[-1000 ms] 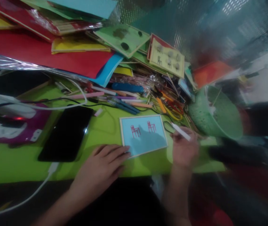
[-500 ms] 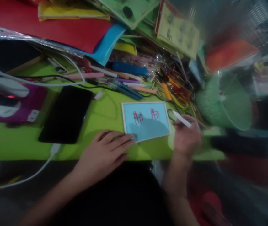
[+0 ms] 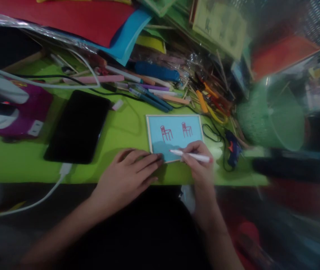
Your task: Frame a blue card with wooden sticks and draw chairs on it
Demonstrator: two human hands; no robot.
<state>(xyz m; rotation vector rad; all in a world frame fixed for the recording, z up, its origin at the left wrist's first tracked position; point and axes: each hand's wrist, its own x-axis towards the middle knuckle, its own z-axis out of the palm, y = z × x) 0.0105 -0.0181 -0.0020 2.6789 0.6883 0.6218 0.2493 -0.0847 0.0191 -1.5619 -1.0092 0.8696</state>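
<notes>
A light blue card [image 3: 177, 125] with a pale raised border lies on the green table [image 3: 120, 131]. Two chairs drawn in red lines stand side by side on its upper half. My left hand [image 3: 132, 168] rests flat, fingers stretched out, with the fingertips on the card's lower left corner. In my right hand [image 3: 201, 161] a white felt-tip pen [image 3: 195, 155] with a reddish end is pinched. Its tip points left over the lower part of the card, below the chairs; whether it touches the surface I cannot tell.
Left of the card lies a black smartphone [image 3: 78, 127] on a white cable. Several pens, sticks and orange-handled scissors [image 3: 202, 101] crowd the back. A dark blue glue gun [image 3: 233, 148] and a green basket [image 3: 272, 116] are at right. A purple power strip [image 3: 39, 108] sits far left.
My right hand has moved left with the pen, from beside the card to over its lower part, uncovering the glue gun. The view has shifted slightly. My left hand stays on the corner.
</notes>
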